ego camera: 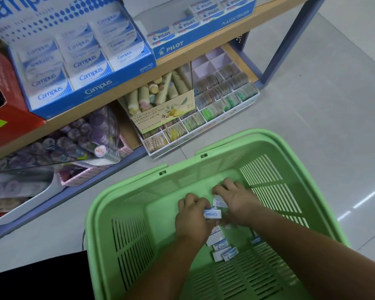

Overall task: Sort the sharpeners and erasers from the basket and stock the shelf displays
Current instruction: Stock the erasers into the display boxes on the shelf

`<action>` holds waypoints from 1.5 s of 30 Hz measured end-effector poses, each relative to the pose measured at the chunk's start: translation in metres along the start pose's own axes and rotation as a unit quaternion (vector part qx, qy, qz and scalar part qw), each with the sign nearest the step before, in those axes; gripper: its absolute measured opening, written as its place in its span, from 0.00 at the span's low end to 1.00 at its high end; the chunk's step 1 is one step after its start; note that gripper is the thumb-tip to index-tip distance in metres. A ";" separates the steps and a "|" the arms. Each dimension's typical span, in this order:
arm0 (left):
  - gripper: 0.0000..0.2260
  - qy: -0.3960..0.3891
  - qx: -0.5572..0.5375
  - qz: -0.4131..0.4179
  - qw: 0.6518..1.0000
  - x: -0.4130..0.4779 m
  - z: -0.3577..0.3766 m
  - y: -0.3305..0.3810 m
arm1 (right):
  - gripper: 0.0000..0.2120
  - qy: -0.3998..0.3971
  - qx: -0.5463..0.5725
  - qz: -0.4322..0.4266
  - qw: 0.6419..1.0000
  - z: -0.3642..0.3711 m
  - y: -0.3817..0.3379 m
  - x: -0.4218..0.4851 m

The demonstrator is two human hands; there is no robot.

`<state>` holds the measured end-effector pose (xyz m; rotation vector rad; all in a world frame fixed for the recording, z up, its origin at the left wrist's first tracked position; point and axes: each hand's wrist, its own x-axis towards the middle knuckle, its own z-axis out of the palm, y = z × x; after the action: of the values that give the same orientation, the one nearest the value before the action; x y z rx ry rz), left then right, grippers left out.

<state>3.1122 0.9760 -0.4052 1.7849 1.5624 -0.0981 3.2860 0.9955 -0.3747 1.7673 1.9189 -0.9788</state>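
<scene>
In one basket (290,161) — two hands (192,215) (238,202), one Campus eraser (212,213) (left-held), five loose erasers (230,253)

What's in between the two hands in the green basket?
A small blue-and-white Campus eraser, gripped by the left hand, and a white packet at the right hand, seen in the head view.

A hand-cream box (162,118) stands beside a compartmented tray (206,129); a red box (9,118) sits left.

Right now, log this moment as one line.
phase: sorting in basket | left hand: holds Campus eraser | right hand: pinches white packet | Pilot erasers: loose on basket floor
</scene>
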 end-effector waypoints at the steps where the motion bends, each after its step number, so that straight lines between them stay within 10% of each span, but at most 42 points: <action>1: 0.17 -0.006 0.005 0.004 1.000 0.002 -0.004 -0.004 | 0.34 0.007 0.005 0.006 1.000 0.001 -0.003 0.001; 19: 0.12 -0.081 -0.141 -0.079 0.984 0.013 -0.053 0.012 | 0.08 -0.009 0.253 0.044 0.966 -0.044 -0.017 -0.022; 28: 0.08 -0.053 -0.210 -0.090 0.972 -0.017 -0.120 0.060 | 0.14 -0.027 0.442 0.047 0.895 -0.129 -0.053 -0.074; 45: 0.13 0.076 -0.228 0.205 0.949 -0.122 -0.323 0.153 | 0.07 0.016 0.575 -0.042 0.817 -0.276 -0.104 -0.211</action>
<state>3.0852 1.0630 -0.0384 1.7218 1.1581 0.5683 3.2719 1.0353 -0.0149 2.1983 1.4343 -2.5030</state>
